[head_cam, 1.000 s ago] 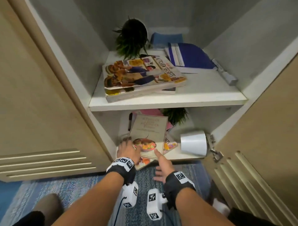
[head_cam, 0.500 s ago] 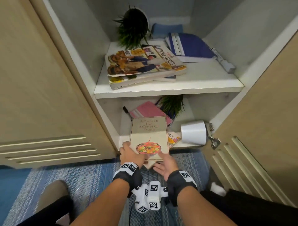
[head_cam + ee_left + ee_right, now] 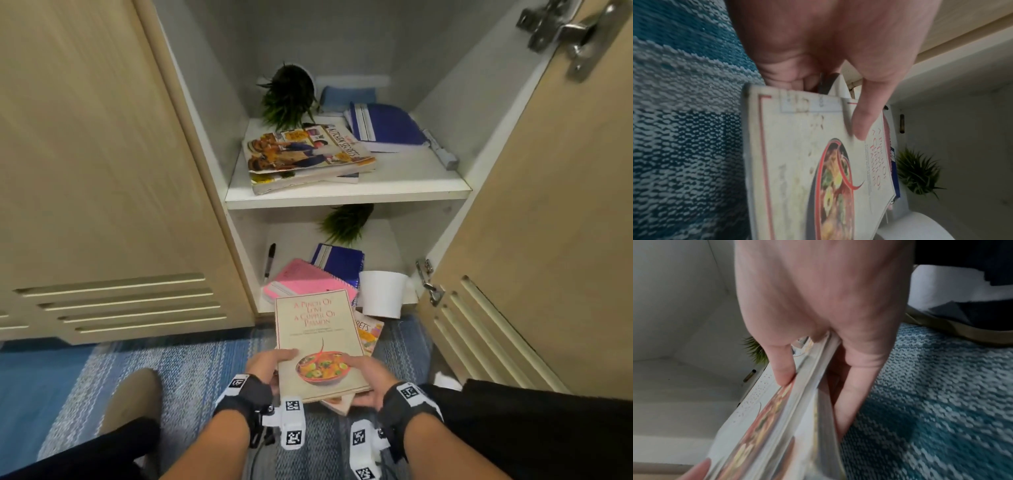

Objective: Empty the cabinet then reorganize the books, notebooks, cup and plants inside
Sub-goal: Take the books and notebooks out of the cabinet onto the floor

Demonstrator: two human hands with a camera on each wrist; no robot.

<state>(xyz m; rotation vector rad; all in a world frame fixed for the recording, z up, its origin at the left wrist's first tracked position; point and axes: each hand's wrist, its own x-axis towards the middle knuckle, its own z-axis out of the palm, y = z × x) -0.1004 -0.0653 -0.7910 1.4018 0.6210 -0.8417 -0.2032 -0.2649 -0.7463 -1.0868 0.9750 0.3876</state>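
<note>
Head view: the person crouches before the open cabinet [image 3: 342, 197] and holds a small stack of books by its near end, clear of the bottom shelf and above the blue rug [image 3: 171, 370]. The top book, a cream cookbook [image 3: 317, 339], has its long axis running straight away from the body toward the cabinet; a second book [image 3: 368, 334] shows beneath it, skewed to the right. The left hand [image 3: 265, 368] grips the near left corner with its thumb on the cover; the right hand [image 3: 368, 380] clasps the near right corner from the side and below. Both hands are equally near. In the lower compartment: a pink notebook [image 3: 301, 279], a blue notebook [image 3: 339, 262], a white cup [image 3: 383, 293] on its side, a plant [image 3: 346, 222] and a marker [image 3: 270, 260]. The upper shelf holds more books [image 3: 308, 152], a blue folder [image 3: 385, 126] and a second plant [image 3: 287, 92]. Left wrist view: the thumb [image 3: 865, 123] presses on the cover, with the other fingers curled under the stack's edge. Right wrist view: the thumb [image 3: 782, 368] lies on top and the fingers [image 3: 851, 391] underneath, pinching both books. Judgement: emptying is at an early stage; the stack can be drawn back along its long axis and set on the rug.
</note>
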